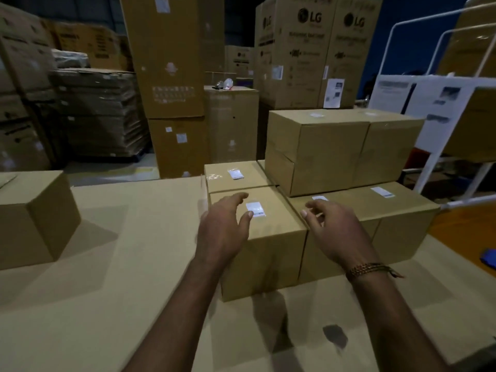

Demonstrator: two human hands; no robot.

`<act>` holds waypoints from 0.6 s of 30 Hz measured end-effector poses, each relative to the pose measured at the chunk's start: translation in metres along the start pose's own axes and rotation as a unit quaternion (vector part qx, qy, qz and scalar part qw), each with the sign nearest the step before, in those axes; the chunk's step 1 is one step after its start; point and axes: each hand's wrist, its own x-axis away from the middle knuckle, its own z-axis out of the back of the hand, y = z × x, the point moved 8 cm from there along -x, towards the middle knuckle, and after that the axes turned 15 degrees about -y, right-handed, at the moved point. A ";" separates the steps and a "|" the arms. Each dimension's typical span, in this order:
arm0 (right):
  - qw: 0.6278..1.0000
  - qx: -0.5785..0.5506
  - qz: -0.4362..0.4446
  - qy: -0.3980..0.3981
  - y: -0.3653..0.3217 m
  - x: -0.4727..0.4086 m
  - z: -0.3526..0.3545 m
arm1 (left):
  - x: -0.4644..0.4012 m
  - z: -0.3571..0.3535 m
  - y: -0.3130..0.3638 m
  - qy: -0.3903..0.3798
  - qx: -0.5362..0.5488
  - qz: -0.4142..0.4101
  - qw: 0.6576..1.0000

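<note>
We note left hand (225, 224) and right hand (332, 229) both spread, released, grasping nothing. Labelled box (271, 259) sits beneath and between them on the table (134, 237); contact unclear.

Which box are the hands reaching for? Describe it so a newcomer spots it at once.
On the cardboard-covered table sits a cluster of brown boxes. The target box is at its front left corner, nearest the viewer, under the left hand. Alone among them, its front and left sides stand free.
</note>
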 end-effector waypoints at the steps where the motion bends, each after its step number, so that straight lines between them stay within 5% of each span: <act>1: 1.000 0.007 0.002 0.004 0.009 -0.012 0.006 | -0.014 -0.005 0.009 0.002 -0.017 -0.010 1.000; 10: 0.997 0.025 0.065 0.020 0.090 -0.145 0.075 | -0.143 -0.059 0.095 0.035 -0.069 -0.028 0.997; 18: 0.996 0.008 0.064 0.057 0.137 -0.250 0.135 | -0.244 -0.077 0.132 0.057 -0.073 0.045 0.995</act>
